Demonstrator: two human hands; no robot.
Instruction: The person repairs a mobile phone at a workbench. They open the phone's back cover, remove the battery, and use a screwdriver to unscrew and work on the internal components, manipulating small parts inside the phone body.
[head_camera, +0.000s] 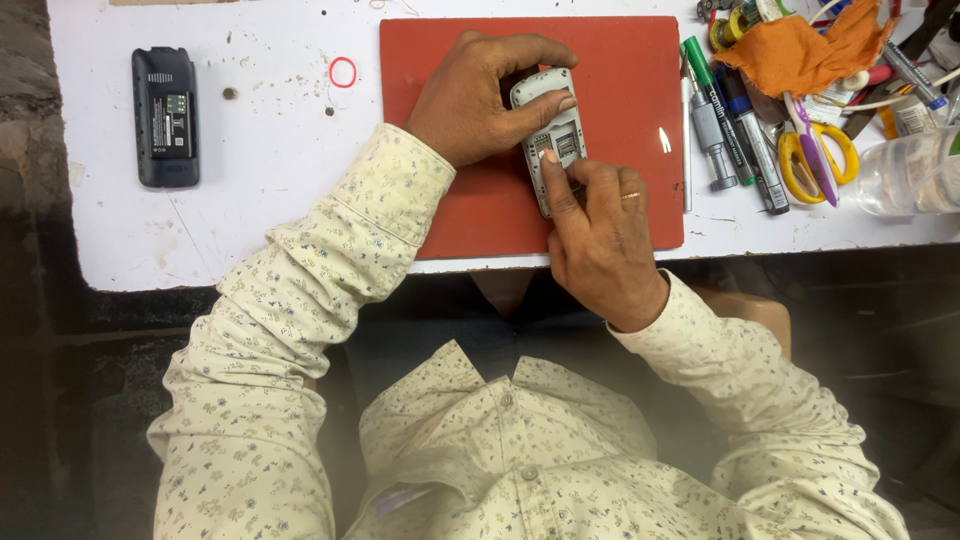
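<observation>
A black phone (165, 117) lay at nine o'clock, a red rubber band (342, 72) near it; scissors (815, 150) and markers (735, 120) lay at three.

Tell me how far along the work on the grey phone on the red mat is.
Done: the grey phone lies back-up on the red mat with its cover off and card slots bare. In hand: the left hand steadies its top end while the right hand presses a fingertip at the open bay. Left: the back remains uncovered; a black phone lies apart on the white table.
</observation>
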